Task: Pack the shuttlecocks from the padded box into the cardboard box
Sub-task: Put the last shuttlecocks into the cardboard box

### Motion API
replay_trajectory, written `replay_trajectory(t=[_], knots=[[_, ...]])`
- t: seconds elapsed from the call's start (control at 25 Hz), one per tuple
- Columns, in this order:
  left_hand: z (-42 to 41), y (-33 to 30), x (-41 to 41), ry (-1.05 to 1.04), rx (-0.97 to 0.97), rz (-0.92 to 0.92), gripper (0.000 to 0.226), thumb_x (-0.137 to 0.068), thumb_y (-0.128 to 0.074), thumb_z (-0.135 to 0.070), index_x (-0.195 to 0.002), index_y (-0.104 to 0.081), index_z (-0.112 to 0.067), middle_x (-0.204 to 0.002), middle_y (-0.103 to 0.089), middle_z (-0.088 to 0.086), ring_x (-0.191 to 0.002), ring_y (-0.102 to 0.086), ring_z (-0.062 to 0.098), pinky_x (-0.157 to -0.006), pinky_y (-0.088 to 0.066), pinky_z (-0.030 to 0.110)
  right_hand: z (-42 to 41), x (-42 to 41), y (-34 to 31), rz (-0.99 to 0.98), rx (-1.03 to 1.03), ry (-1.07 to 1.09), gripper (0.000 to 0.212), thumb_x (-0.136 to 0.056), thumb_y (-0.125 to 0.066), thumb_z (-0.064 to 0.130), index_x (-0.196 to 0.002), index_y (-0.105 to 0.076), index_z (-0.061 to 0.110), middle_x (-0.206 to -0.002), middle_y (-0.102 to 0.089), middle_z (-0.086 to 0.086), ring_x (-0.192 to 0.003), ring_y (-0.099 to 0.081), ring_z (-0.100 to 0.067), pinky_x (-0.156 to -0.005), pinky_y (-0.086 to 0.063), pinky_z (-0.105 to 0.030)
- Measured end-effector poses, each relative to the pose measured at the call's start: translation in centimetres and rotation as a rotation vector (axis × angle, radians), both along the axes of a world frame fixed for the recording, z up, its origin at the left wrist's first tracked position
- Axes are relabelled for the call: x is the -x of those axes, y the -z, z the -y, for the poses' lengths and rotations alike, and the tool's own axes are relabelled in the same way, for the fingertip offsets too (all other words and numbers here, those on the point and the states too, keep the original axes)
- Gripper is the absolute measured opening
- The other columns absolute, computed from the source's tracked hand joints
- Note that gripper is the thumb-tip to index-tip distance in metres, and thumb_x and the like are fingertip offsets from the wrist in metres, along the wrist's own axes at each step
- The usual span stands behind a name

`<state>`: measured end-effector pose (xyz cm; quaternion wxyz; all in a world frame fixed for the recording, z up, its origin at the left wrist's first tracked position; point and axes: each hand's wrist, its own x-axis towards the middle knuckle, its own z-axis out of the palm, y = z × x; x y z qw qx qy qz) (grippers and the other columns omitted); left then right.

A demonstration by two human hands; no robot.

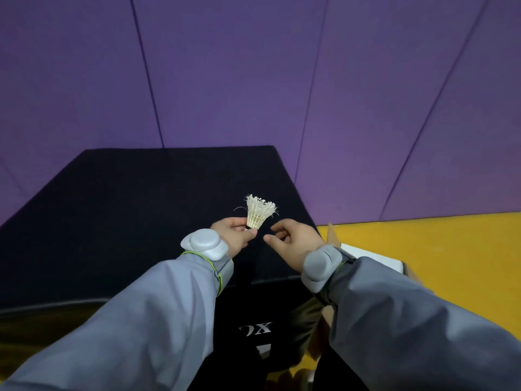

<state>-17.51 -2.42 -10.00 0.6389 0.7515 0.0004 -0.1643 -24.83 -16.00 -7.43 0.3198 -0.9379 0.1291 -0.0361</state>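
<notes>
Left hand [235, 234] pinches a frayed shuttlecock [258, 211] by its base, right hand [291, 239] loosely open, holding nothing, so next comes the carry rightward into the cardboard box [332, 235].

The only readable lettering is a pair of white serif capitals, "XC", seen upside down at the lower centre of the frame on the black padded front face of the dark box [255, 311]. A further white mark just below them is cut off and cannot be read.
</notes>
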Motion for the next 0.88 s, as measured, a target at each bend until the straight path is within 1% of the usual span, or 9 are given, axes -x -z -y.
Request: replay_trajectory(t=[0.08,0.2,0.28,0.44,0.52,0.6,0.72,0.8,0.88], knots=[[2.4,-1.4,2.5,0.08,0.109,-0.007,0.038,-0.082,-0.068,0.001,-0.119,-0.06,0.0,-0.097,-0.067,0.011,-0.088,-0.064,0.02,-0.072,-0.052,0.023,1.8,2.2,-1.1,0.035,-0.015,0.079,0.04,-0.088,-0.055,0.047,-0.116,-0.061,0.02,-0.091,-0.06,0.008,-0.083,-0.055,-0.011,-0.072,-0.045,-0.018],[6.0,-3.4,6.1,0.206,0.155,-0.001,0.042,-0.078,-0.071,0.003,-0.118,-0.059,0.002,-0.093,-0.069,0.012,-0.086,-0.064,0.024,-0.073,-0.051,0.028,4.5,6.0,-3.1,0.1,-0.046,0.146,0.038,-0.087,-0.055,0.048,-0.108,-0.063,0.017,-0.085,-0.06,0.007,-0.085,-0.06,-0.018,-0.085,-0.05,-0.032],[8.2,-4.7,8.5,0.262,0.133,0.042,0.043,-0.076,-0.072,0.004,-0.117,-0.059,0.001,-0.089,-0.07,0.01,-0.086,-0.064,0.024,-0.072,-0.05,0.028,6.2,8.8,-4.2,0.156,-0.076,0.181,0.034,-0.085,-0.06,0.044,-0.105,-0.064,0.016,-0.08,-0.059,0.007,-0.08,-0.059,-0.017,-0.077,-0.049,-0.031],[11.5,-6.1,12.1,0.376,0.023,0.172,0.042,-0.07,-0.071,0.012,-0.11,-0.064,0.002,-0.059,-0.068,-0.01,-0.054,-0.064,-0.002,-0.062,-0.053,0.021,8.6,13.0,-5.4,0.239,-0.098,0.228,0.029,-0.08,-0.069,0.03,-0.106,-0.064,0.017,-0.08,-0.059,0.006,-0.076,-0.056,-0.014,-0.07,-0.046,-0.027],[13.0,-6.2,13.9,0.402,-0.026,0.2,0.053,-0.067,-0.075,0.011,-0.117,-0.063,0.0,-0.077,-0.069,-0.001,-0.068,-0.066,0.007,-0.079,-0.057,0.033,10.1,15.6,-5.4,0.259,-0.073,0.272,0.028,-0.08,-0.069,0.028,-0.106,-0.063,0.018,-0.08,-0.059,0.007,-0.076,-0.055,-0.015,-0.066,-0.043,-0.024],[13.8,-6.2,15.0,0.406,-0.037,0.184,0.062,-0.066,-0.076,0.011,-0.124,-0.057,0.0,-0.101,-0.069,0.011,-0.09,-0.066,0.022,-0.088,-0.055,0.038,11.7,17.2,-5.0,0.268,-0.039,0.311,0.024,-0.08,-0.07,0.028,-0.1,-0.061,0.019,-0.07,-0.053,0.012,-0.073,-0.052,-0.015,-0.056,-0.039,-0.02],[15.2,-6.4,16.0,0.437,-0.061,0.151,0.06,-0.069,-0.077,0.008,-0.124,-0.057,-0.003,-0.121,-0.065,0.018,-0.094,-0.063,0.024,-0.07,-0.054,0.028,14.3,19.1,-4.2,0.245,-0.032,0.354,0.028,-0.08,-0.07,0.024,-0.104,-0.061,0.012,-0.074,-0.053,0.01,-0.073,-0.051,-0.015,-0.06,-0.039,-0.023],[16.4,-6.3,16.0,0.466,-0.092,0.142,0.057,-0.071,-0.077,0.005,-0.124,-0.058,-0.004,-0.119,-0.066,0.018,-0.089,-0.06,0.021,-0.059,-0.046,0.021,16.0,19.8,-3.5,0.239,-0.039,0.387,0.029,-0.08,-0.069,0.023,-0.106,-0.061,0.012,-0.08,-0.055,0.007,-0.072,-0.052,-0.016,-0.066,-0.041,-0.027],[17.9,-5.5,15.8,0.474,-0.129,0.137,0.056,-0.072,-0.076,0.004,-0.124,-0.057,-0.004,-0.095,-0.067,0.011,-0.083,-0.056,0.02,-0.057,-0.044,0.02,17.8,20.2,-2.5,0.22,-0.062,0.416,0.029,-0.081,-0.069,0.023,-0.106,-0.061,0.012,-0.078,-0.054,0.008,-0.072,-0.052,-0.018,-0.066,-0.041,-0.028]])
